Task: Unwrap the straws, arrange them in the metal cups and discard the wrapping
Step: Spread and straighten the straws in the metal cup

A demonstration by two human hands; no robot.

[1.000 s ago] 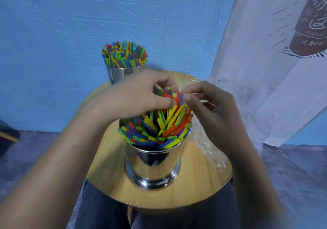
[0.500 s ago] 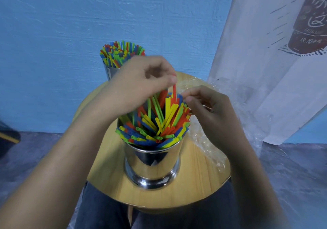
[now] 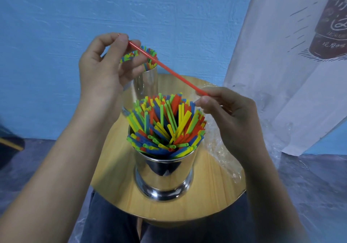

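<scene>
A red straw (image 3: 165,68) stretches slantwise above the table. My left hand (image 3: 105,71) pinches its upper end and my right hand (image 3: 227,109) pinches its lower end. Below them stands the near metal cup (image 3: 163,175), packed with red, yellow, green and blue straws (image 3: 165,128) that fan outward. The far metal cup (image 3: 146,81), also full of coloured straws, is partly hidden behind my left hand. Clear plastic wrapping (image 3: 223,156) lies crumpled on the table under my right wrist.
Both cups stand on a small round wooden table (image 3: 116,182) over my lap. A blue wall rises close behind it. A white printed banner (image 3: 293,73) hangs at the right, close to my right hand.
My left hand has lifted one red straw up and out of the near cup. My right hand has taken hold of its lower end. Both hands have risen away from the bundle.
</scene>
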